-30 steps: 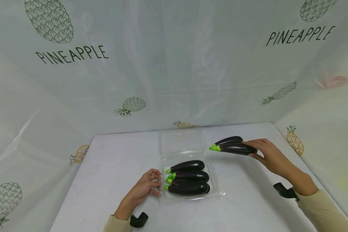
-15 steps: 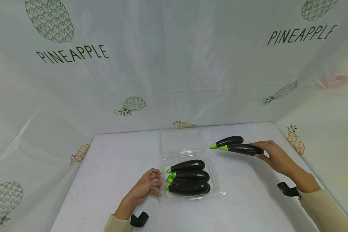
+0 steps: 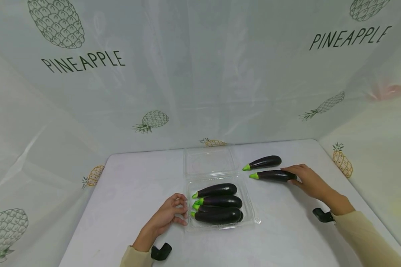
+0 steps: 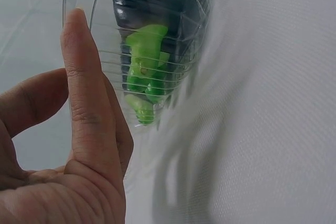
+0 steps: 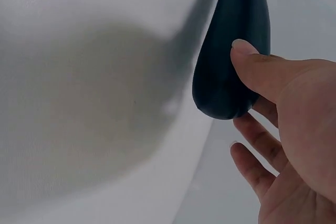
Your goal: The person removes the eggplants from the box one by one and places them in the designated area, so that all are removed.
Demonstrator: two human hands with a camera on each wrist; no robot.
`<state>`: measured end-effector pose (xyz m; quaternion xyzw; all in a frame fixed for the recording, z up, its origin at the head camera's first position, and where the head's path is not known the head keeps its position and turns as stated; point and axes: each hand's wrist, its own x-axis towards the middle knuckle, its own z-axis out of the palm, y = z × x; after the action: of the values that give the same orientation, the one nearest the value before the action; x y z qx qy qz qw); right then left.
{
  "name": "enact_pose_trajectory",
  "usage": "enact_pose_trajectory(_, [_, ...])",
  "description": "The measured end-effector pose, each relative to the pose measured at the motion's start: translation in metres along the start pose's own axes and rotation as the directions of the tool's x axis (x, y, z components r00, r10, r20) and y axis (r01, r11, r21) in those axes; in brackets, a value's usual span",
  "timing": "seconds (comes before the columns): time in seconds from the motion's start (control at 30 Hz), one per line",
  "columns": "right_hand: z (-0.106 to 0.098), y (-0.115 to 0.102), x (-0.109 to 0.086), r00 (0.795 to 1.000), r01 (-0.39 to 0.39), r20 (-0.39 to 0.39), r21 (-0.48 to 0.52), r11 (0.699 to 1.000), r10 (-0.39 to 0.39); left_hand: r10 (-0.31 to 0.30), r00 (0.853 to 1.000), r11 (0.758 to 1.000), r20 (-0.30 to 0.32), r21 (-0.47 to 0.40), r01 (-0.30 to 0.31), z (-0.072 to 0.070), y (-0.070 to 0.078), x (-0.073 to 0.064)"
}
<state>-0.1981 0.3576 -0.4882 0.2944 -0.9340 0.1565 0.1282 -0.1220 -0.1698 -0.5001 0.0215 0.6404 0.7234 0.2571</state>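
My right hand [image 3: 307, 181] pinches the thick end of a dark eggplant [image 3: 270, 175], its green stem end pointing left. In the right wrist view, the thumb lies on this held eggplant [image 5: 233, 51], with fingers on its other side. Whether it touches the table is unclear. A second eggplant [image 3: 264, 162] lies just behind it. Several eggplants [image 3: 217, 215] are in a clear plastic clamshell box [image 3: 248, 207], stems facing left. My left hand [image 3: 172, 210] rests at the box's left edge; in the left wrist view, a straight finger [image 4: 86, 82] lies along the box's rim.
The box's clear lid [image 3: 208, 162] is folded back, away from me, on the white table [image 3: 137, 178]. Behind and beside the table hangs a pale sheet [image 3: 207, 74] printed with pineapples. A black wrist mount [image 3: 161, 252] sits at each wrist.
My right hand shifted right with the eggplant, then back left and toward me, so a gap now separates it from the other loose eggplant. My left hand stayed at the box.
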Motion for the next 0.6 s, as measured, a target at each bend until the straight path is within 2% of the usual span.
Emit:
enact_pose_trajectory(0.4, [0.009, 0.002, 0.013, 0.998, -0.012, 0.058, -0.018, 1.0, 0.013, 0.004, 1.0, 1.0, 0.002, -0.011, -0.004, 0.0, 0.0, -0.001])
enact_pose_trajectory(0.6, [0.012, 0.003, 0.016, 0.999, -0.007, 0.047, -0.039, 0.999, 0.009, 0.009, 1.0, 1.0, 0.007, -0.01, -0.009, -0.001, -0.001, 0.0])
